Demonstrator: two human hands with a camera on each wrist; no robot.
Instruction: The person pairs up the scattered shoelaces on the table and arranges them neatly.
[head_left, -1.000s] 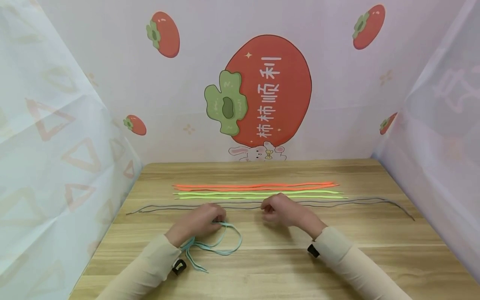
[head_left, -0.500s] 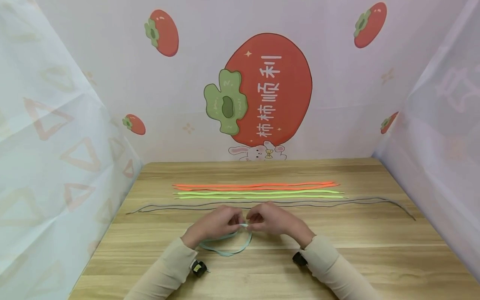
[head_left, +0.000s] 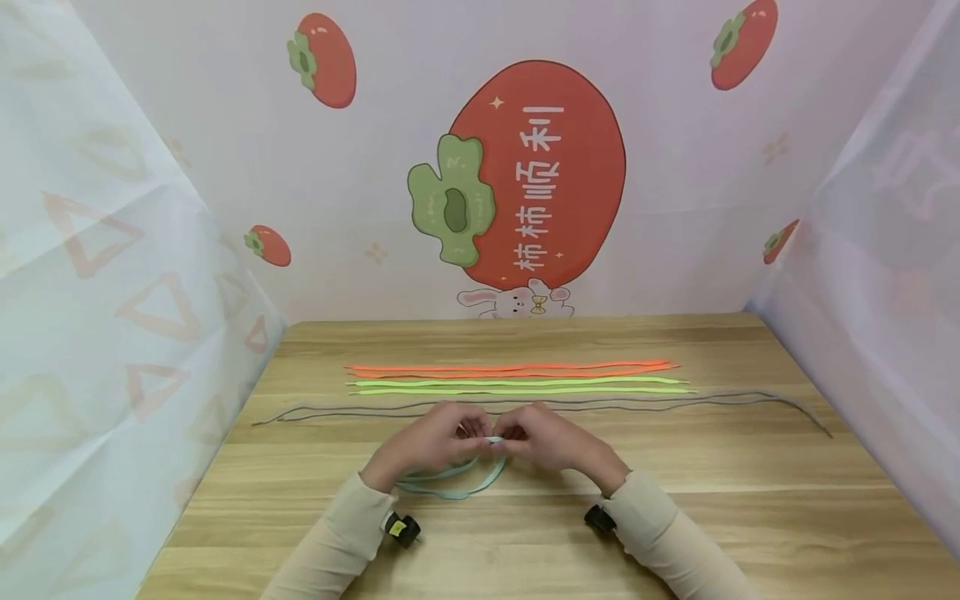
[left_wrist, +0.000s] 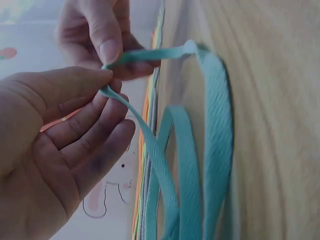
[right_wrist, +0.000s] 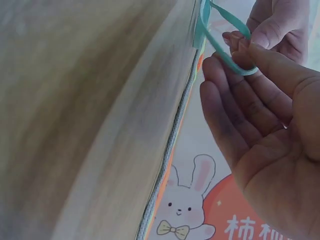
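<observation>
A flat light-teal shoelace point(head_left: 450, 495) hangs in loops below my two hands, over the near middle of the table. My left hand point(head_left: 435, 437) pinches it between thumb and forefinger, the other fingers loosely spread in the left wrist view. Close against it, my right hand point(head_left: 547, 437) pinches the same shoelace point(right_wrist: 225, 56) with thumb and index finger. The fingertips of both hands nearly meet at the pinched spot. Part of the shoelace is hidden behind the left hand and wrist in the head view.
Beyond the hands, orange shoelaces point(head_left: 510, 367) and yellow-green shoelaces point(head_left: 517, 382) lie straight across the wooden table point(head_left: 675, 533). Nearer, a longer pair of grey shoelaces point(head_left: 720, 397) stretches almost side to side. A printed cloth point(head_left: 675, 167) stands behind.
My left hand has moved right with the teal shoelace, and my right hand has come left to meet it and pinched the lace. Over the last half second both hands barely shifted.
</observation>
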